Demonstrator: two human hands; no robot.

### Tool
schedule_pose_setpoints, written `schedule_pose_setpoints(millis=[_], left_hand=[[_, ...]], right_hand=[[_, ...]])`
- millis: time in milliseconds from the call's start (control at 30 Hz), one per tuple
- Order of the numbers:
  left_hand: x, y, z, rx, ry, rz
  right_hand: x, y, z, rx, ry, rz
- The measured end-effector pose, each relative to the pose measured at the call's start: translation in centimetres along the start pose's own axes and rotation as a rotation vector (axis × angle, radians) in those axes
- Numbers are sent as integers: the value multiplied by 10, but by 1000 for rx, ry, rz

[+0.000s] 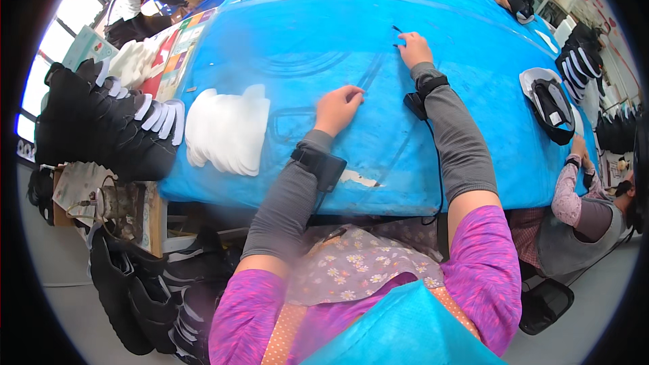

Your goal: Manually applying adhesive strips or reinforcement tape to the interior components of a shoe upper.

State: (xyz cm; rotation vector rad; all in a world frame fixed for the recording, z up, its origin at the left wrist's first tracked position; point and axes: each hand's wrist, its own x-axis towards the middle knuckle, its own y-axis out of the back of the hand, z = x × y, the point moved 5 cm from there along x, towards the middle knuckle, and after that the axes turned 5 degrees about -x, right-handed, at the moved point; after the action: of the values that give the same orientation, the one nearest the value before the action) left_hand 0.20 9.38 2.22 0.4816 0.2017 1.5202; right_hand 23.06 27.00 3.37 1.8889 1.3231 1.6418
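My right hand [416, 51] is raised over the blue-covered table [324, 40], its fingers closed. Two thin dark prongs of a small tool [397, 29] stick out past its fingers; they look like open thread snips, with the rest hidden by the hand. Nearer to me, my left hand [337, 111] is curled with thumb and forefinger pinched together. Whatever it may hold is too small to make out. Left of that hand lies a stack of white sole-shaped pads [226, 130]. Beyond it, at the table's left edge, black shoe uppers [101, 122] with white edges are piled.
A black and white shoe upper [551, 105] lies at the right, near a seated co-worker [585, 209]. Another person's hand touches a black item [520, 0] at the far right. More black uppers [155, 290] hang below the table at left. A cable [441, 169] trails from my right wrist.
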Motion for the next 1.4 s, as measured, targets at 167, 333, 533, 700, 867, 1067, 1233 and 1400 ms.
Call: schedule_pose_setpoints(millis=[167, 333, 533, 700, 867, 1067, 1233, 1400], left_hand=[[2, -3, 3, -3, -17, -22], [2, 0, -2, 52, -38, -8], [2, 0, -4, 28, -41, -14], [2, 1, -1, 25, -20, 1], [2, -1, -2, 18, -14, -21], [2, -1, -3, 45, -30, -15], [2, 0, -4, 38, -11, -27], [1, 1, -1, 59, -25, -30]], right_hand=[[1, -14, 15, -109, -163, -200], [0, 38, -13, 607, -246, -198], [-37, 150, -73, 1488, -428, -309], [-62, 213, -107, 1658, -309, -355], [-76, 242, -122, 1686, -251, -362], [-82, 255, -134, 1676, -214, -368], [-84, 256, -137, 1669, -198, -354], [-85, 253, -136, 1656, -211, -338]])
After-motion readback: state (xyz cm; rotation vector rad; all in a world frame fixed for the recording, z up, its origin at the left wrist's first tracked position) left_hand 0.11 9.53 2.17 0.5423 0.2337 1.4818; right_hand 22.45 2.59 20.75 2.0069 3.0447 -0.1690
